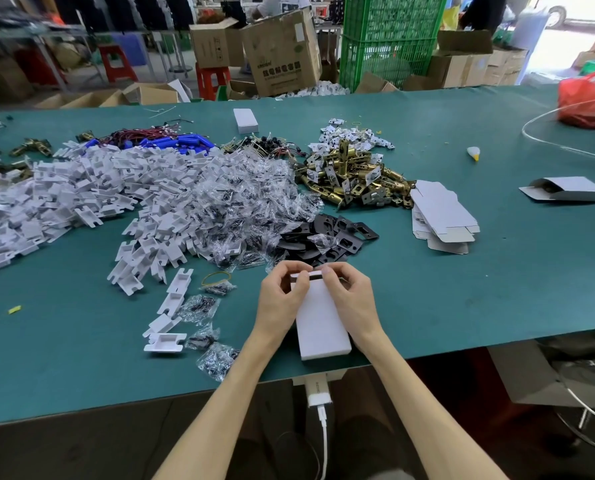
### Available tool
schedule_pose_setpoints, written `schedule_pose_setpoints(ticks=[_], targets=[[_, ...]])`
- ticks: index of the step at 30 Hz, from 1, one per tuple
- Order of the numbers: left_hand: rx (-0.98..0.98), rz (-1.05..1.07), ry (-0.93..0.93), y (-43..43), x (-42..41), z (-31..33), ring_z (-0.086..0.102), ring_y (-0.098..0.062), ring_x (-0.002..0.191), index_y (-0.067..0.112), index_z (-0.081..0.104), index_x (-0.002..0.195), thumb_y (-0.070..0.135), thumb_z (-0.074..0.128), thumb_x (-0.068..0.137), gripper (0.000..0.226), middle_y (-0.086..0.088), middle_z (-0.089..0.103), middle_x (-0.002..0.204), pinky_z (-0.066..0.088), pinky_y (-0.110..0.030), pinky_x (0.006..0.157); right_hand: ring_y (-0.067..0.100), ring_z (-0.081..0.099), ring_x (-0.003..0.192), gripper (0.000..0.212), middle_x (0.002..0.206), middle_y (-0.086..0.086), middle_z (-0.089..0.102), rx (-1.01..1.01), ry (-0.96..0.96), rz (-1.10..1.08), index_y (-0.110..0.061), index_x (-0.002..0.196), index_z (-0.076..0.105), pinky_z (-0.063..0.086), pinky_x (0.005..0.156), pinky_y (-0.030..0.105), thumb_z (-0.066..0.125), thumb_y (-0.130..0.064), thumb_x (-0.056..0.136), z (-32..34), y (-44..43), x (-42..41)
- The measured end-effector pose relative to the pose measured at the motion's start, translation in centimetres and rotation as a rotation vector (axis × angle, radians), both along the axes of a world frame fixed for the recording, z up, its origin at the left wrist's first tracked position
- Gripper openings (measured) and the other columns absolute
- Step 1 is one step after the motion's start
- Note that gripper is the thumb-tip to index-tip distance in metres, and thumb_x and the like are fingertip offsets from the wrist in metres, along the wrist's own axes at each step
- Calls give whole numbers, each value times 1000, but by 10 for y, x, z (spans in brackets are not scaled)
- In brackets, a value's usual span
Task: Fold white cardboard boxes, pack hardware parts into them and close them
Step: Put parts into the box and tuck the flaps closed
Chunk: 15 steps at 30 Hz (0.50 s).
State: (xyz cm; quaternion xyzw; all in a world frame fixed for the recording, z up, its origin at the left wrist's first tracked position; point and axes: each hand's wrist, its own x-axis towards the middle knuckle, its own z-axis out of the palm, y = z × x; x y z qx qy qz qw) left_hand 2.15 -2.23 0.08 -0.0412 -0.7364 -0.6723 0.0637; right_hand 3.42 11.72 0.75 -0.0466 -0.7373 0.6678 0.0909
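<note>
A white rectangular cardboard box (pixel 323 327) was pinched at its far flap by the left hand (pixel 281 301) and right hand (pixel 353 299).

Green print, apparently Chinese characters, stands on the tilted brown carton (pixel 282 50) at the back, too blurred to read.

Bare forearms (pixel 232 393), a bare left hand (pixel 278 303) and right hand (pixel 353 301); dark clothing (pixel 358 445) on the lap, with a white plug and cable (pixel 318 398) before it.
</note>
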Motion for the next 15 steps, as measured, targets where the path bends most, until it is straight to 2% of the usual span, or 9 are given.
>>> schedule_pose_setpoints(ticks=[3,10,13,15], targets=[[1,-6,-15,0,0,0,62,1,70,7,68,106,4,63,99,9,-1,70,95,51,-19,58,31,71,82,10,90,3,72,-16,-16,-1,-20,93,71,59,66,55,63,-20,99,-1,0,-1],[12,4,-47,0,2,1,61,1,68,9,65,102,8,63,99,4,-2,68,92,50,-20,57,29,70,82,13,89,-1,72,-3,-19,2,-22,93,71,58,66,51,60,-18,98,2,0,1],[0,2,-56,0,3,3,59,1,68,9,65,98,19,64,91,13,-1,67,89,48,-19,57,34,68,83,15,89,1,71,-13,-17,15,-22,91,72,57,63,51,60,-17,98,3,0,2],[-3,-5,-63,0,2,3,58,1,66,7,64,98,12,66,95,6,-3,66,88,47,-18,56,36,68,83,16,89,2,71,-16,-20,24,-22,91,72,57,62,51,59,-16,98,3,1,2]])
